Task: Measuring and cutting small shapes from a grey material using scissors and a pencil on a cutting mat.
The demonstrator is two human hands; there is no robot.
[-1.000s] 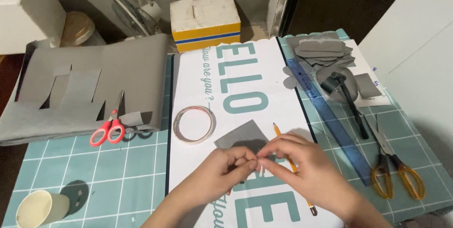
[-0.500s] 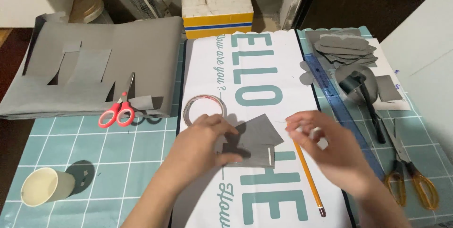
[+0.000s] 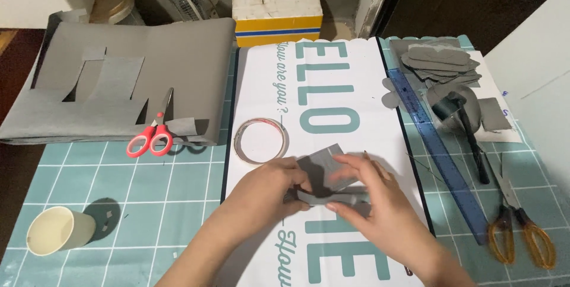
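Both of my hands meet over a small grey felt piece (image 3: 320,165) that lies on a white printed sheet (image 3: 332,103). My left hand (image 3: 270,189) pinches the piece's lower left edge. My right hand (image 3: 371,195) covers its right side, fingers curled over a folded strip at the bottom. A pencil is mostly hidden beneath my right hand. A roll of clear tape (image 3: 260,140) lies flat just above my left hand.
Red-handled scissors (image 3: 151,137) rest on a large grey felt sheet (image 3: 119,79) at the left. A paper cup (image 3: 56,230) lies at the lower left. A blue ruler (image 3: 442,156), yellow-handled scissors (image 3: 519,227), a black tool and stacked grey felt cutouts (image 3: 439,64) are at the right. A white-and-yellow box (image 3: 277,11) stands at the back.
My hands came together over the grey felt piece. My right hand moved left onto it, and the pencil it was near is now hidden beneath it.
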